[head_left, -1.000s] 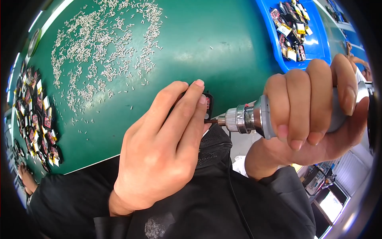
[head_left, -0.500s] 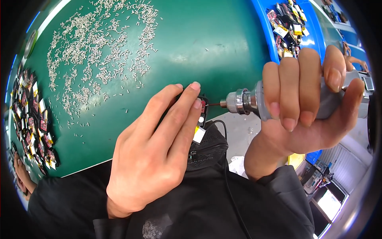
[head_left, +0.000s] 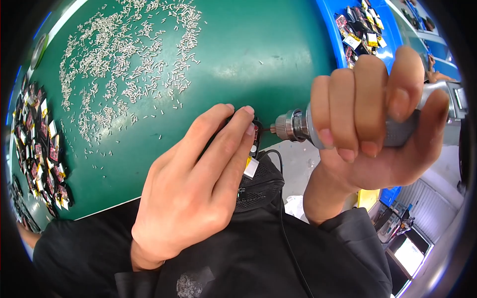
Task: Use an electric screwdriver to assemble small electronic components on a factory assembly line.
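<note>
My left hand (head_left: 186,186) is closed around a small black device housing with a red circuit board (head_left: 257,133); the fingers cover most of it. A silver-white battery pouch with yellow tape (head_left: 251,168) hangs out below the board. In my right hand (head_left: 367,124) lies a grey electric screwdriver with a silver collar (head_left: 287,126), held level with the fingers wrapped over its body. Its thin bit points left and meets the board's right side; the exact contact spot is too small to make out.
Many small silver pins or screws (head_left: 124,64) lie scattered over the green table (head_left: 238,59). Similar opened devices are heaped at the left edge (head_left: 42,149). A blue bin (head_left: 338,44) at far right holds more. A black mesh pouch (head_left: 261,186) sits below my left hand.
My right hand and the screwdriver have moved left, bringing the collar closer to the board. Another person's hand at the lower left has mostly left view.
</note>
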### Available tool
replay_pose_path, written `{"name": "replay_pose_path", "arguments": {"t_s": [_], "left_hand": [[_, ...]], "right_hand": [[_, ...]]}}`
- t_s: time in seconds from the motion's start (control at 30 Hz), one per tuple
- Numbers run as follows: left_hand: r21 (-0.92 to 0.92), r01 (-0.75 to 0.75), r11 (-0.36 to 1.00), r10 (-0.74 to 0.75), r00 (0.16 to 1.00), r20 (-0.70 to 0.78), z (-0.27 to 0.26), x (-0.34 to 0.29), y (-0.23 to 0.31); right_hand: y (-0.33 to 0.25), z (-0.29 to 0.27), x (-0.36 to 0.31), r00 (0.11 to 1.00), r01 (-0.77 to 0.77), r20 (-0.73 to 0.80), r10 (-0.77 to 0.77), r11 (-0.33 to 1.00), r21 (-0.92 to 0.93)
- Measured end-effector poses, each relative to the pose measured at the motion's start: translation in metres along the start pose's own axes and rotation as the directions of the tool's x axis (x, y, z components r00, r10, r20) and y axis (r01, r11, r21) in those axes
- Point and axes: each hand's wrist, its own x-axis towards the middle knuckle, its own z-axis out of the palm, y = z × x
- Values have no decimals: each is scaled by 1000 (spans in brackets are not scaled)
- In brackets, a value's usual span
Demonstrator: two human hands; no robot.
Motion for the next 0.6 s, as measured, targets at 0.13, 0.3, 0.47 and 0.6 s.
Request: {"name": "replay_pose_path", "arguments": {"t_s": [0.13,0.3,0.47,0.6], "left_hand": [[-23,3,1000,-3,1000,-6,-3,-2,-5],[-14,-18,1000,18,1000,0,-11,0,-10],[1,-57,998,57,995,77,-23,-4,-6],[-56,-68,996,73,993,90,-31,-16,-7]], "right_hand": [[10,7,5,998,70,-9,-69,997,13],[6,19,16,997,-12,-71,4,994,-110],[19,25,20,993,116,22,-117,993,37],[17,17,14,968,237,9,-249,932,275]]}}
